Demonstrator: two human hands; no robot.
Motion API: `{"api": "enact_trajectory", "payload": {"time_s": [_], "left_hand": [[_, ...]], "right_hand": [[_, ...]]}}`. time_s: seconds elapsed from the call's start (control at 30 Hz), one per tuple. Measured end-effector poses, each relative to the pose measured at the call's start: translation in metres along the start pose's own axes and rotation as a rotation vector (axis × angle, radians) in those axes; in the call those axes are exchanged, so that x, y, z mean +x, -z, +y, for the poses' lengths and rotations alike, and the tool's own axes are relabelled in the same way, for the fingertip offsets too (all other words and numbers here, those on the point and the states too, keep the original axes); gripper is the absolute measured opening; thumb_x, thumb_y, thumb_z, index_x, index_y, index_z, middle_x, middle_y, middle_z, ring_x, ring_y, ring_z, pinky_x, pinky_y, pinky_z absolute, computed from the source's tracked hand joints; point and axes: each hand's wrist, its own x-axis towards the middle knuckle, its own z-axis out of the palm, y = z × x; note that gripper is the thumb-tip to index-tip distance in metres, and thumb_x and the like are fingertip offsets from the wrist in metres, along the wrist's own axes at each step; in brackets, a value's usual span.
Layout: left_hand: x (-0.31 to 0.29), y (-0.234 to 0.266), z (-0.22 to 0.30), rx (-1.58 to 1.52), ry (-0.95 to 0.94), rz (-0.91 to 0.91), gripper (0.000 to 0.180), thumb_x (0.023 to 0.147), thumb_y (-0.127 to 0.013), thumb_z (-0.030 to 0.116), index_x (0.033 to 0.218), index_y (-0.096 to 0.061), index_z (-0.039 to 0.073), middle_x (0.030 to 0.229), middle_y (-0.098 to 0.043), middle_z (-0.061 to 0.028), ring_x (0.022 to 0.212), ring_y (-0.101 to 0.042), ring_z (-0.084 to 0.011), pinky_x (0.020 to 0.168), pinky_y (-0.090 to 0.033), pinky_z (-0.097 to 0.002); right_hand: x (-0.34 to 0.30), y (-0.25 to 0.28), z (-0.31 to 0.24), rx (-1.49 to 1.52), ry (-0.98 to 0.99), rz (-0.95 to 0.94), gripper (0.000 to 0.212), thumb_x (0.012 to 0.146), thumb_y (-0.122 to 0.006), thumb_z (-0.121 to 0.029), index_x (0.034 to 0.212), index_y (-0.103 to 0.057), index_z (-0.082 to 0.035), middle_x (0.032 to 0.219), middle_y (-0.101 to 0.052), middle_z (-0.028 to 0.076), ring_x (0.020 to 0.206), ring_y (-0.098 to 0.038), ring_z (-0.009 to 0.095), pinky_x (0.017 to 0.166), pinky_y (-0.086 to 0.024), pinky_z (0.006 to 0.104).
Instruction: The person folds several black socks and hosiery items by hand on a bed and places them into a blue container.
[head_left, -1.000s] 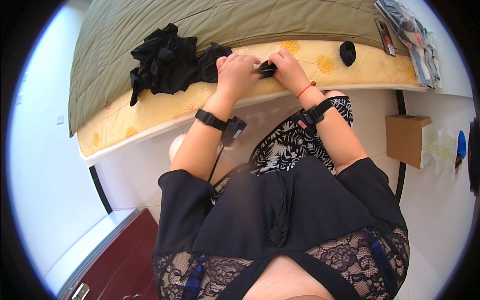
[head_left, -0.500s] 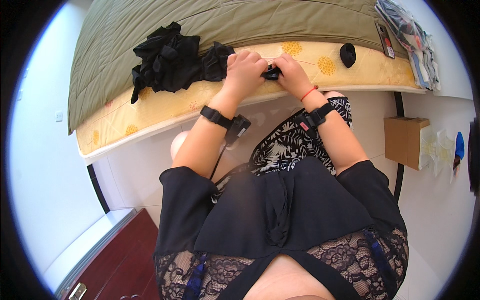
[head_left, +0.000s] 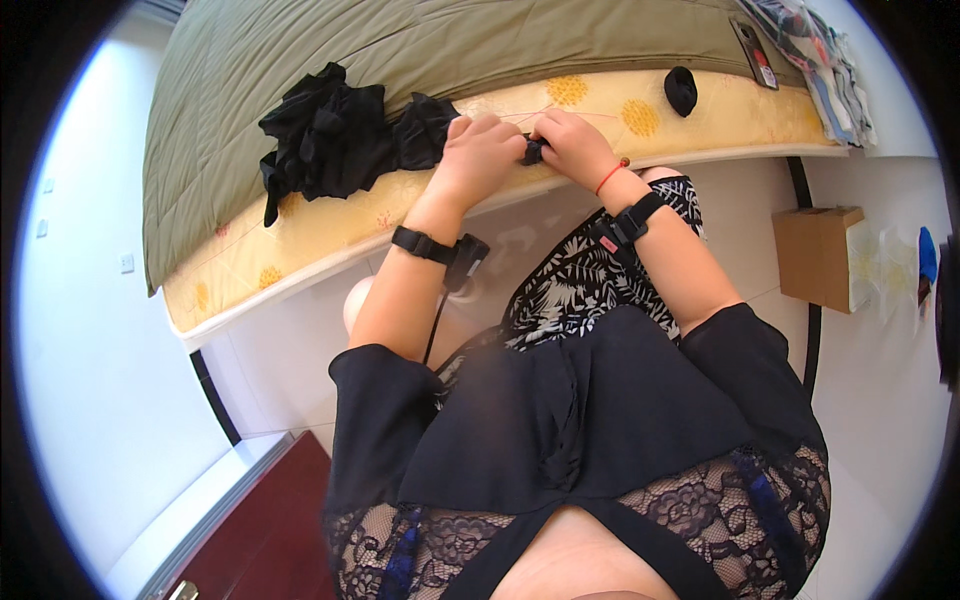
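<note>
Over the front edge of the bed, my left hand (head_left: pixel 478 155) and my right hand (head_left: pixel 575 148) are close together, fingers bent. Both grip a small black cloth roll (head_left: pixel 534 150), mostly hidden behind the fingers. To the left of my left hand lies a crumpled heap of thin black cloth (head_left: pixel 335 135); a loose black piece (head_left: pixel 425 130) at its right end reaches almost to that hand. Farther right, by itself, is a compact rolled black cloth bundle (head_left: pixel 681 92). These rest on a yellow flower-patterned mattress (head_left: pixel 350 225).
An olive quilt (head_left: pixel 560 40) covers the far part of the bed. A phone (head_left: pixel 755 55) lies at the back right beside folded clothes (head_left: pixel 820 75). Below the bed's right end stands a cardboard box (head_left: pixel 815 260). A dark red cabinet (head_left: pixel 265 530) is at the lower left.
The whole view has shifted slightly. My fingers have closed in on the black cloth roll, and less of it shows between them. The cloth heap and the bundle lie as before.
</note>
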Motion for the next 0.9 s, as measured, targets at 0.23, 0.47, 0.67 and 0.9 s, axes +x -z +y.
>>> {"api": "enact_trajectory", "payload": {"time_s": [0.23,0.47,0.67,0.9], "left_hand": [[0.001,0.001,-0.002,0.0,0.088,0.059,0.014,0.072,-0.066,0.01,0.084,-0.062,0.017,0.086,-0.064,0.0019,0.091,-0.06,-0.0186,0.08,-0.042,-0.0357],[0.007,0.021,0.001,-0.537,0.318,0.045,0.014,0.08,-0.061,0.003,0.094,-0.059,0.005,0.09,-0.064,-0.0121,0.089,-0.061,-0.0327,0.075,-0.048,-0.0385],[0.007,0.014,0.002,-0.621,0.431,0.192,0.018,0.084,-0.058,0.0,0.101,-0.056,0.003,0.092,-0.062,-0.0161,0.088,-0.061,-0.0338,0.078,-0.049,-0.0373],[0.006,0.008,0.0,-0.544,0.484,0.202,0.017,0.081,-0.057,-0.001,0.097,-0.056,0.005,0.094,-0.062,-0.0152,0.091,-0.061,-0.0349,0.078,-0.05,-0.0384]], "right_hand": [[0.002,0.004,-0.01,0.147,-0.142,-0.007,0.011,0.074,-0.062,-0.005,0.084,-0.057,-0.004,0.086,-0.059,0.013,0.082,-0.058,0.031,0.073,-0.05,0.0393],[0.013,0.02,-0.025,0.906,-0.37,0.1,0.009,0.084,-0.054,-0.002,0.087,-0.048,-0.007,0.096,-0.061,0.006,0.085,-0.056,0.014,0.074,-0.049,0.0261],[0.014,0.029,-0.035,1.361,-0.713,-0.026,0.011,0.093,-0.059,-0.01,0.088,-0.049,-0.012,0.082,-0.051,-0.004,0.062,-0.044,0.004,0.054,-0.037,0.019],[0.017,0.022,-0.041,1.248,-0.719,-0.028,0.015,0.093,-0.062,-0.011,0.089,-0.048,-0.012,0.081,-0.048,-0.005,0.062,-0.042,0.002,0.053,-0.036,0.0189]]}}
